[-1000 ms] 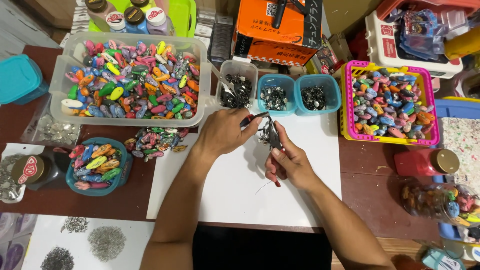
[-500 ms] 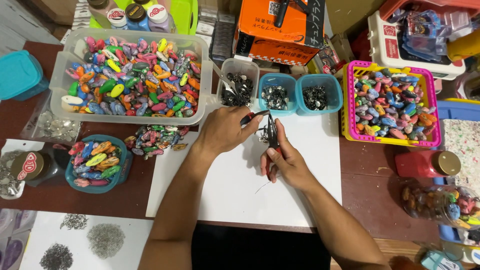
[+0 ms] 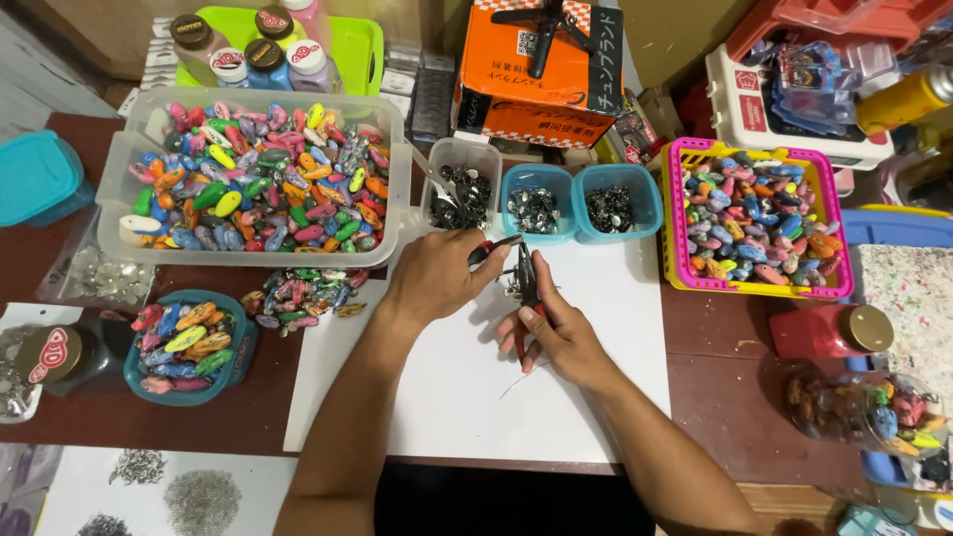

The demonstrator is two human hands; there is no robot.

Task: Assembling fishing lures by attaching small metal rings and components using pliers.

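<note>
Head view, left to right: teal lidded box [image 3: 35,177] at far left edge of bench [image 3: 735,397]. Round teal bowl [image 3: 189,347] full of coloured oval pieces, below large clear tub [image 3: 260,179] heaped with same. Loose scatter of pieces [image 3: 303,291] between tub and white sheet [image 3: 467,367]. Left hand [image 3: 437,276] curled over sheet, fingers pinched around red-handled pliers [image 3: 493,248]. Right hand [image 3: 556,328] just beside, closed on second dark pliers [image 3: 526,283], tips meeting at small metal piece [image 3: 513,288] held between both tools above sheet. Behind: clear cup [image 3: 460,184] and two blue cups [image 3: 581,203] of metal bits. Farther right: pink basket [image 3: 759,218] of painted pieces, red jar with gold lid [image 3: 832,333].
</note>
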